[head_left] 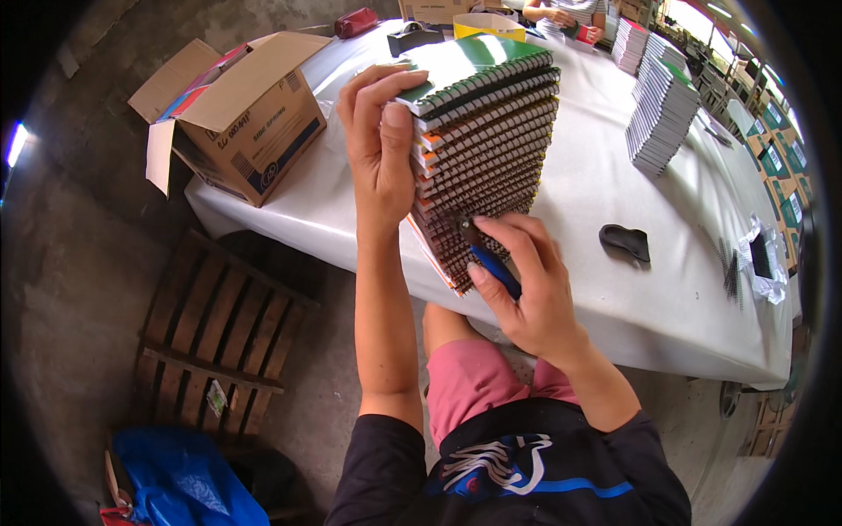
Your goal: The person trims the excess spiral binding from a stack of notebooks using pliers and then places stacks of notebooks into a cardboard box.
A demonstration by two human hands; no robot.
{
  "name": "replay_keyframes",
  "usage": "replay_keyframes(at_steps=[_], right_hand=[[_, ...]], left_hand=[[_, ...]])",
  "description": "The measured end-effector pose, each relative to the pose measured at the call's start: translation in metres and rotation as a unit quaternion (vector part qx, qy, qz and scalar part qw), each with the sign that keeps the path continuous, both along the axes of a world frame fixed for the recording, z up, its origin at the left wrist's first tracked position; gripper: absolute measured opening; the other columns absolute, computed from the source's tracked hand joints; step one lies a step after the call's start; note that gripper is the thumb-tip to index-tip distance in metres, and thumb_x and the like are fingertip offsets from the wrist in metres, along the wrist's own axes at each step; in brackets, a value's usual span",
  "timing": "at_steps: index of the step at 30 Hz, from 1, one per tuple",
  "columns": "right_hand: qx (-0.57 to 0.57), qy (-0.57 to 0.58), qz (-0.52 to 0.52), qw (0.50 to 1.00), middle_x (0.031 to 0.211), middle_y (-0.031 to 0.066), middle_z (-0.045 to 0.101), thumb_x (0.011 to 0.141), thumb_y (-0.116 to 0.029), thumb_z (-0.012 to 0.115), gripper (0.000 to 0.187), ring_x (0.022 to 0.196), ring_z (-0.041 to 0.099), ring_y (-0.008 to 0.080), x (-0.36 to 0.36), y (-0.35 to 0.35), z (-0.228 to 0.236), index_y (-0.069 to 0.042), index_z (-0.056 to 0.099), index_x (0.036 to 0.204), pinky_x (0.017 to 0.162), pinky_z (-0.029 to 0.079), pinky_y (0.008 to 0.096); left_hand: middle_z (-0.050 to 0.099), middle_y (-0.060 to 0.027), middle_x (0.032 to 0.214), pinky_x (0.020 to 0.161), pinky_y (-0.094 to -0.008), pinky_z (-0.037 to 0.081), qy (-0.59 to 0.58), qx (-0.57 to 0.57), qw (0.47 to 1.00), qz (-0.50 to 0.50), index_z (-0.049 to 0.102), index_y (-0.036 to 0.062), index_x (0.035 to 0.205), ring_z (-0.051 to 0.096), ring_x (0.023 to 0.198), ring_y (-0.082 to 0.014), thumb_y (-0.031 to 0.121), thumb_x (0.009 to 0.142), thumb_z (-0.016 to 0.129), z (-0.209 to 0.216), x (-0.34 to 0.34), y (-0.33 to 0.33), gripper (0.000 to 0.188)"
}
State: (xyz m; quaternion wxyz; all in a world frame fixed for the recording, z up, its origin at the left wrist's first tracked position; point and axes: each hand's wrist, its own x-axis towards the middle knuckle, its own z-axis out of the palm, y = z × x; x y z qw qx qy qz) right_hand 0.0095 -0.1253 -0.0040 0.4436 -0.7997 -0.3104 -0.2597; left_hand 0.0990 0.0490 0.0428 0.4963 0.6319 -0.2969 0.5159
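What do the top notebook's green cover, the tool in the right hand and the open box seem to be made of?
Green cover: glossy coated card or plastic; bright glare shows the shine, but which is unclear.
Tool: smooth blue handle, probably plastic; dark head, likely metal given its bright pivot.
Open box: matt brown cardboard, judging by the folded flaps.

Glossy notebook cover (478,60); coils (488,84) seemingly metal.

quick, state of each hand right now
Left hand: curled over the upper left edge of the spiral notebook stack, holding it.
Right hand: closed around blue-handled pliers.
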Motion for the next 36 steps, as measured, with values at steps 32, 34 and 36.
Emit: replay_keyframes(at_steps=[32, 34, 36], right_hand=[[-0.131, -0.173, -0.107, 0.97, 0.106, 0.0074, 0.053, 0.081, -0.024, 0.065, 0.039, 0.088, 0.054, 0.0242, 0.004, 0.013, -0.01, -0.013, 0.059, 0.118, 0.079, 0.039, 0.0368], [-0.135, -0.169, -0.101, 0.971, 0.104, 0.0074, 0.053, 0.081, -0.024, 0.065, 0.038, 0.084, 0.054, 0.0244, 0.004, 0.014, -0.013, -0.012, 0.059, 0.117, 0.076, 0.041, 0.0363], [-0.12, -0.171, -0.091, 0.974, 0.1, 0.0084, 0.054, 0.083, -0.023, 0.063, 0.033, 0.08, 0.055, 0.0251, 0.006, 0.015, -0.016, -0.011, 0.059, 0.114, 0.071, 0.042, 0.0358]], left_hand=[[0.054, -0.0128, 0.107, 0.094, -0.0338, 0.035, -0.01, 0.023, 0.999, 0.035, 0.06, 0.0015, 0.105, 0.048, 0.104, -0.0239, 0.03, 0.097, 0.041, 0.004, -0.002, 0.007, 0.035], [0.054, -0.0129, 0.106, 0.093, -0.0338, 0.035, -0.01, 0.023, 0.999, 0.039, 0.06, 0.0013, 0.104, 0.049, 0.104, -0.024, 0.03, 0.097, 0.041, 0.003, -0.002, 0.007, 0.035], [0.054, -0.0131, 0.105, 0.092, -0.0339, 0.036, -0.003, 0.019, 0.999, 0.04, 0.06, 0.0012, 0.104, 0.049, 0.103, -0.0242, 0.03, 0.097, 0.041, 0.003, -0.002, 0.008, 0.035]])
